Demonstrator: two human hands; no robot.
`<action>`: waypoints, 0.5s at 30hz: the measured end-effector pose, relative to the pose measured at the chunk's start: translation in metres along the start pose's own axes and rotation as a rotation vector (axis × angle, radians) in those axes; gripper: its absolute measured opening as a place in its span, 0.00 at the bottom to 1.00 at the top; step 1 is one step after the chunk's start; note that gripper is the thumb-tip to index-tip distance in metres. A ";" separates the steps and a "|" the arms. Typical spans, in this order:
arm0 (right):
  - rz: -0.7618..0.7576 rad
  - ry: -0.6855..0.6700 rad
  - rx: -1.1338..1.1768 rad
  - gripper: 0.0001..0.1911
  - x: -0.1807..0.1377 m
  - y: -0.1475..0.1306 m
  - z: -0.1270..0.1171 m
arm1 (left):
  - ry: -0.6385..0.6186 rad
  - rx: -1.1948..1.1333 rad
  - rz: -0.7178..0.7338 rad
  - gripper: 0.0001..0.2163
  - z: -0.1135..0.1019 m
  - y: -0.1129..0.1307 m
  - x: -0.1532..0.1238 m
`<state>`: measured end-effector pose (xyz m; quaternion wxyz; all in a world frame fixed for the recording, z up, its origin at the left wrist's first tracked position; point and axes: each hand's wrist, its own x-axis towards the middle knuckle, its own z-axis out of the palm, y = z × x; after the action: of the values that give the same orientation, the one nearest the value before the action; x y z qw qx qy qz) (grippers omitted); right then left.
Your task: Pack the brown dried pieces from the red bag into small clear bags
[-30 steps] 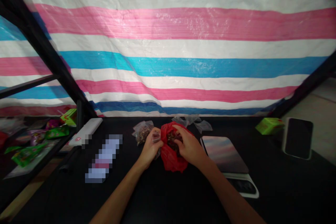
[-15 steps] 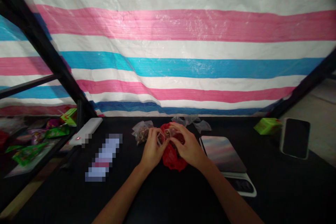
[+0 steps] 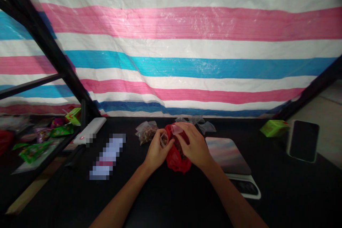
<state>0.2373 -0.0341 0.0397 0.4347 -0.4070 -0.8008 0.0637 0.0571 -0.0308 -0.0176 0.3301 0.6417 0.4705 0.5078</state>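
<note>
A red plastic bag (image 3: 175, 157) with dark brown bits inside lies on the black table (image 3: 165, 199) in front of me. My left hand (image 3: 156, 151) pinches one edge of a small clear pouch (image 3: 169, 134) just above the red bag. My right hand (image 3: 193, 146) grips the pouch's other edge and rests over the red bag. A filled clear pouch (image 3: 145, 132) of brown bits lies just left of my left hand. Empty clear pouches (image 3: 200, 124) lie behind the red bag.
A digital scale (image 3: 232, 162) sits to the right of my hands. Farther right are a green box (image 3: 275, 128) and a dark phone (image 3: 303, 140). A white device (image 3: 89, 130) and a blurred packet (image 3: 108, 156) lie at left. Green snack packs (image 3: 34, 149) fill a side shelf. A striped tarp (image 3: 187, 42) hangs behind.
My right hand came up out of the red bag and met my left hand at the small clear pouch. Both hands now hold the pouch above the bag.
</note>
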 end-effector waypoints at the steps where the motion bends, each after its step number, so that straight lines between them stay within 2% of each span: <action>1: 0.043 -0.020 -0.023 0.19 0.001 0.003 -0.002 | 0.014 0.001 -0.001 0.13 0.000 0.001 0.000; 5: 0.077 -0.189 -0.054 0.16 0.001 0.008 -0.010 | 0.075 -0.006 0.030 0.13 -0.003 0.008 -0.002; 9: 0.013 -0.249 0.050 0.21 0.000 -0.007 -0.011 | 0.079 -0.006 0.042 0.14 -0.007 0.009 -0.004; 12: -0.067 -0.310 0.088 0.14 -0.001 -0.020 -0.006 | 0.019 0.021 0.072 0.19 -0.009 0.005 -0.007; 15: -0.128 -0.303 0.042 0.09 -0.002 -0.023 -0.002 | -0.027 0.031 0.088 0.24 -0.009 0.003 -0.008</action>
<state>0.2256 -0.0511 0.0497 0.3206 -0.3316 -0.8800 0.1135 0.0491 -0.0402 -0.0149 0.3038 0.6738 0.4450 0.5057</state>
